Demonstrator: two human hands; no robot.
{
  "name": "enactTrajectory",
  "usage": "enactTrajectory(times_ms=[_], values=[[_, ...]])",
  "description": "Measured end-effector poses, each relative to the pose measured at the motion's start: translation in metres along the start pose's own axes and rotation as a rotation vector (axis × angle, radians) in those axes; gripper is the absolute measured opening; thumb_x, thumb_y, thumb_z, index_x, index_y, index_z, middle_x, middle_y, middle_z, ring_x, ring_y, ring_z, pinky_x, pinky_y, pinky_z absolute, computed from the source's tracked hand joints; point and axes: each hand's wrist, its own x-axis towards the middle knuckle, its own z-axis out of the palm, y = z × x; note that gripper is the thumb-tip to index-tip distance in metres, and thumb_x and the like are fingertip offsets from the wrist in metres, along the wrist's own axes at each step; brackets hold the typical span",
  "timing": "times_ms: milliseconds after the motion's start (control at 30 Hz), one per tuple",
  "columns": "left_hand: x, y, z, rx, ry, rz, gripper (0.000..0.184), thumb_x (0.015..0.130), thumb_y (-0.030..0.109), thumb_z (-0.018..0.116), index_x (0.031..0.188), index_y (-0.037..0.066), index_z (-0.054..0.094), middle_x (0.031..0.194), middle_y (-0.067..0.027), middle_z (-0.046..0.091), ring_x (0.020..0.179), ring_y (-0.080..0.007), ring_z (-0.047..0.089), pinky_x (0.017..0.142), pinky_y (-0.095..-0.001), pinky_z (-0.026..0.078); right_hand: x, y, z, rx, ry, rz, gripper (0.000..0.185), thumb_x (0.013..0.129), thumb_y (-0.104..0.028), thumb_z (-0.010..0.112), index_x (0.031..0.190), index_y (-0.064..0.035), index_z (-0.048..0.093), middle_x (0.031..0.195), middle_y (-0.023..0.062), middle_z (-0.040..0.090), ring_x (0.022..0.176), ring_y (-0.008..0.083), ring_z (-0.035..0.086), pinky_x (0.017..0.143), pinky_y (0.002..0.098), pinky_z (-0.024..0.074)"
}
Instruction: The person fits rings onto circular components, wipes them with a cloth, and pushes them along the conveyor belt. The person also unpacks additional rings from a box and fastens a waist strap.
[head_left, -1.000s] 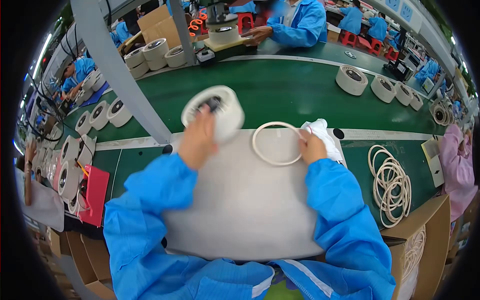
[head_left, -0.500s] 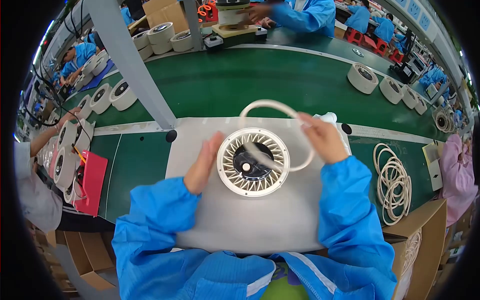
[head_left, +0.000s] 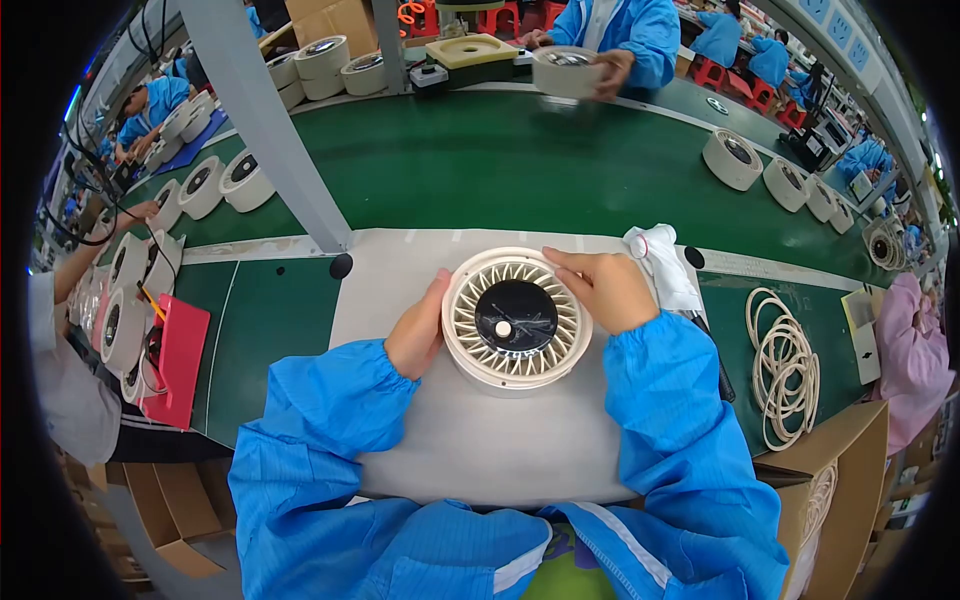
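My left hand (head_left: 418,332), part-open, rested against the left side of the round white housing (head_left: 515,315), face-up on the grey mat (head_left: 500,450) between both hands. My right hand (head_left: 612,290) bent its fingers onto the far-right edge; I could not confirm a grip.

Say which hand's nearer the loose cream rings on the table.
Right. The right hand is at the upper-right rim of the round unit, left of the rings; the left hand, at the unit's left side, is farther.
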Motion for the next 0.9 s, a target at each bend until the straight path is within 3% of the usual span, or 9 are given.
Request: enactTrajectory(times_ms=[33, 133, 167, 267, 433, 533, 700, 800, 900], values=[[0.001, 0.002, -0.003, 0.0, 0.002, 0.0, 0.049, 0.092, 0.036, 0.02, 0.126, 0.003, 0.032, 0.122, -0.0125, 0.044, 0.113, -0.0192, 0.041, 0.095, -0.0308, 0.032, 0.002, -0.001, 0.0, -0.054, -0.025, 0.016, 0.025, 0.079, -0.012, 0.054, 0.104, -0.0129, 0.059, 0.074, 0.0169, 0.059, 0.062, 0.0303, 0.057, 0.057, 0.0345, 0.0437], [0.0, 0.009, -0.011, 0.829, 0.027, 0.529, 0.039, 0.092, 0.024, 0.029, 0.123, 0.002, 0.037, 0.116, -0.0144, 0.049, 0.108, -0.023, 0.047, 0.09, -0.0325, 0.037, 0.0, -0.007, 0.005, -0.162, -0.015, -0.022, 0.026, 0.08, -0.01, 0.052, 0.106, -0.0091, 0.057, 0.088, 0.018, 0.057, 0.075, 0.0313, 0.056, 0.061, 0.0346, 0.0443], [0.001, 0.012, -0.01, 0.828, 0.026, 0.523, 0.039, 0.092, 0.024, 0.029, 0.123, 0.002, 0.037, 0.116, -0.0144, 0.049, 0.108, -0.023, 0.047, 0.09, -0.0325, 0.037, -0.002, -0.011, 0.008, -0.214, -0.009, -0.039, 0.027, 0.08, -0.009, 0.051, 0.107, -0.0071, 0.056, 0.094, 0.0185, 0.057, 0.081, 0.0319, 0.056, 0.064, 0.0346, 0.0445], [0.003, 0.037, 0.006, 1.132, 0.011, 0.14, 0.037, 0.089, 0.015, 0.036, 0.124, 0.003, 0.035, 0.121, -0.0191, 0.043, 0.112, -0.0276, 0.042, 0.093, -0.0328, 0.033, -0.005, -0.017, 0.038, -0.083, 0.12, -0.04, 0.029, 0.081, -0.009, 0.05, 0.109, -0.0022, 0.052, 0.104, 0.0191, 0.053, 0.09, 0.0326, 0.053, 0.069, 0.0347, 0.0445], [0.006, 0.032, 0.031, 1.325, 0.073, 0.189, 0.041, 0.085, 0.013, 0.04, 0.12, -0.006, 0.034, 0.117, -0.0236, 0.044, 0.106, -0.0349, 0.044, 0.088, -0.0347, 0.037, -0.006, -0.014, 0.045, -0.189, 0.258, -0.157, 0.032, 0.082, -0.007, 0.046, 0.112, 0.0052, 0.045, 0.108, 0.021, 0.051, 0.098, 0.0328, 0.05, 0.078, 0.036, 0.0439], [0.024, 0.02, 0.026, 1.658, -0.036, 0.973, 0.042, 0.085, 0.013, 0.042, 0.122, -0.004, 0.035, 0.118, -0.0244, 0.042, 0.11, -0.0354, 0.041, 0.092, -0.0353, 0.035, -0.005, -0.018, 0.04, -0.119, 0.181, -0.137, 0.033, 0.082, -0.008, 0.046, 0.113, 0.0037, 0.045, 0.108, 0.0203, 0.05, 0.099, 0.033, 0.049, 0.08, 0.036, 0.0429], [0.027, 0.018, 0.026, 1.654, -0.033, 0.887, 0.042, 0.084, 0.012, 0.042, 0.12, -0.008, 0.034, 0.12, -0.0247, 0.04, 0.114, -0.0363, 0.037, 0.095, -0.0377, 0.031, 0.001, -0.018, 0.034, -0.099, 0.043, -0.087, 0.033, 0.082, -0.008, 0.045, 0.113, 0.0028, 0.044, 0.108, 0.0195, 0.05, 0.099, 0.0335, 0.049, 0.082, 0.0366, 0.0419], [0.024, 0.026, 0.034, 1.534, -0.152, 0.52, 0.043, 0.084, 0.012, 0.041, 0.122, -0.008, 0.033, 0.127, -0.0241, 0.032, 0.122, -0.0364, 0.026, 0.101, -0.0382, 0.021, -0.004, -0.018, 0.033, -0.045, -0.009, -0.077, 0.038, 0.082, -0.01, 0.045, 0.118, 0.0015, 0.04, 0.115, 0.0197, 0.046, 0.105, 0.0336, 0.045, 0.087, 0.0362, 0.0388], [0.027, 0.021, 0.024, 1.518, -0.19, 0.708, 0.045, 0.085, 0.012, 0.039, 0.124, -0.008, 0.029, 0.129, -0.0244, 0.029, 0.123, -0.0361, 0.023, 0.101, -0.0382, 0.02, -0.002, -0.014, 0.03, 0.015, 0.007, -0.111, 0.041, 0.084, -0.012, 0.043, 0.123, 0.0, 0.035, 0.122, 0.0194, 0.039, 0.112, 0.0327, 0.039, 0.092, 0.035, 0.0344]])
